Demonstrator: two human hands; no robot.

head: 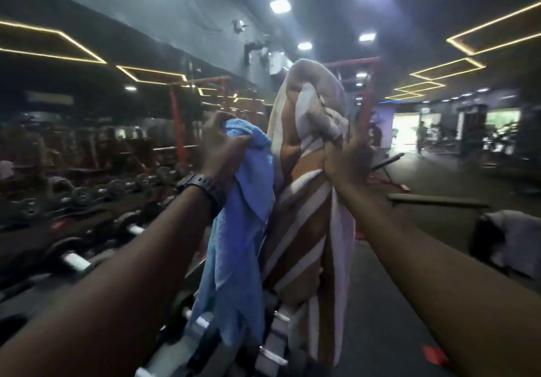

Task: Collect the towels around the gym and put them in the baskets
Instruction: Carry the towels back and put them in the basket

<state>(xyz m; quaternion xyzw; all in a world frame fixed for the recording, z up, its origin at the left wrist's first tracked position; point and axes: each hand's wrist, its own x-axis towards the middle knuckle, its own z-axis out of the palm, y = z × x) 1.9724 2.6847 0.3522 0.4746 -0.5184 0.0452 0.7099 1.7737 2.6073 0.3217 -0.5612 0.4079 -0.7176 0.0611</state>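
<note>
Towels hang lengthwise from both raised fists, the blue towel (pixel 240 230) clenched in the left hand (pixel 222 145), the striped towel (pixel 310 201) in the right hand (pixel 345 157), another grey towel (pixel 515 239) at three o'clock, nearer the right.

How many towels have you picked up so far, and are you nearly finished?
Two are picked up: the left hand grips a blue towel, the right hand a brown-and-white striped towel. Neither is in a basket yet; no basket shows here. A light cloth, maybe another towel, is draped over something dark on the right, so collecting and dropping off remain.
</note>
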